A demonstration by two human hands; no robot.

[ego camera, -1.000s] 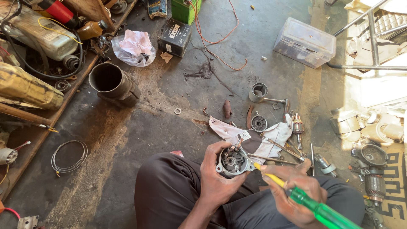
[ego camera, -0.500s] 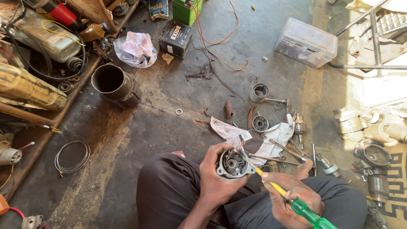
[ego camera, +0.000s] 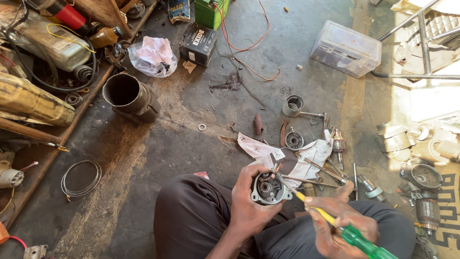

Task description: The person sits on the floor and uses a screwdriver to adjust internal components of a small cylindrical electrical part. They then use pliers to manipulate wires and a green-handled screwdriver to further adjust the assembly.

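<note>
Gripping a round metal motor housing (ego camera: 269, 188) over the lap, the left hand (ego camera: 250, 201) has its fingers curled closed around the housing's side. The right hand (ego camera: 341, 225) is closed on a green-handled screwdriver (ego camera: 335, 225), whose tip reaches into the housing's open face. Just beyond on the floor (ego camera: 191, 144) lie a white rag (ego camera: 287, 158), wrenches (ego camera: 321, 169) and a metal cup (ego camera: 293, 105).

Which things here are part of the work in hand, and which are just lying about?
In use: round metal motor part in left hand; green-handled screwdriver in right hand.

Lying about: clear plastic box, black battery, wire coil, dark metal pipe.
</note>
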